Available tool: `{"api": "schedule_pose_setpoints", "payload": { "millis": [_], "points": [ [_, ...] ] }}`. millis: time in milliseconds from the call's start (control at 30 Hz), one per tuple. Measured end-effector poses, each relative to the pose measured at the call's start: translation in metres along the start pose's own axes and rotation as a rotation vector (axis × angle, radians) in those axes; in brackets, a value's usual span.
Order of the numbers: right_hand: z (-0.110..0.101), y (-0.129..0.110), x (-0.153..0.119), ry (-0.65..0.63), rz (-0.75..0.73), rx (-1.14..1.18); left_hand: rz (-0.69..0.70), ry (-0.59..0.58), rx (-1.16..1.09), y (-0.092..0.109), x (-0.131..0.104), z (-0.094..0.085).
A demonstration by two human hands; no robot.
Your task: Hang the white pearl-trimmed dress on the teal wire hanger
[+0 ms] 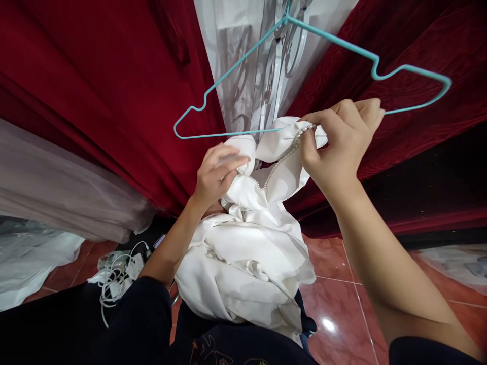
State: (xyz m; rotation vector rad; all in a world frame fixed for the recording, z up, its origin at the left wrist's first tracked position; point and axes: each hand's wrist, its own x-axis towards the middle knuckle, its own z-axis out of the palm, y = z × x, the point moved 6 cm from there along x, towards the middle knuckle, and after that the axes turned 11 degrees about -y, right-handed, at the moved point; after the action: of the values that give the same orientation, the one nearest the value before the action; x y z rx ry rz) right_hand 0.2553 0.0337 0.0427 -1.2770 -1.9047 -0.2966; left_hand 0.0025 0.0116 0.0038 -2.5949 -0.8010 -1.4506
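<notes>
While both hands [279,152] pinch it, the white garment [251,243] hangs between them.

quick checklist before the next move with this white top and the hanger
1. Left hand grips the neckline of the white garment: ok.
2. Right hand pinches the pearl trim: ok.
3. Teal hanger within reach, just above both hands: ok.
4. Hanger bar inside the neckline: cannot tell, fabric hides it.
5. What the hanger hook hangs from: cannot tell, out of frame.
6. Garment hem off the red tiled floor: cannot tell.
</notes>
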Motion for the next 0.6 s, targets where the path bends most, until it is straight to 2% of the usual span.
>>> {"api": "schedule_pose_setpoints", "payload": {
  "millis": [67, 133, 200, 267, 333, 367, 433, 500, 533, 600],
  "points": [
    [-0.003, -0.002, 0.002, -0.025, -0.004, -0.009, -0.208, -0.023, -0.116, -0.013, -0.023, 0.003],
    [-0.003, -0.002, 0.004, -0.038, -0.004, -0.024, -0.511, -0.036, -0.266, -0.04, -0.047, 0.002],
    [-0.002, -0.001, 0.006, -0.031, 0.004, -0.041, -0.727, 0.035, -0.339, -0.072, -0.064, -0.012],
    [-0.001, 0.0, 0.007, -0.012, 0.008, -0.046, -0.813, 0.163, -0.328, -0.102, -0.065, -0.039],
    [0.0, 0.0, 0.007, -0.012, 0.009, -0.037, -0.886, 0.311, -0.313, -0.126, -0.054, -0.072],
    [0.0, 0.001, 0.008, -0.026, 0.012, -0.032, -0.9, 0.367, -0.278, -0.132, -0.043, -0.088],
    [0.003, 0.001, 0.008, -0.068, 0.021, -0.02, -0.847, 0.377, -0.192, -0.128, -0.011, -0.114],
    [0.004, 0.001, 0.007, -0.069, 0.022, -0.005, -0.741, 0.307, -0.105, -0.11, 0.027, -0.127],
    [0.004, 0.001, 0.006, -0.048, 0.017, 0.005, -0.682, 0.21, -0.066, -0.098, 0.047, -0.125],
    [0.005, 0.0, 0.005, -0.022, 0.004, 0.026, -0.628, 0.09, -0.036, -0.081, 0.075, -0.117]
  ]
}}
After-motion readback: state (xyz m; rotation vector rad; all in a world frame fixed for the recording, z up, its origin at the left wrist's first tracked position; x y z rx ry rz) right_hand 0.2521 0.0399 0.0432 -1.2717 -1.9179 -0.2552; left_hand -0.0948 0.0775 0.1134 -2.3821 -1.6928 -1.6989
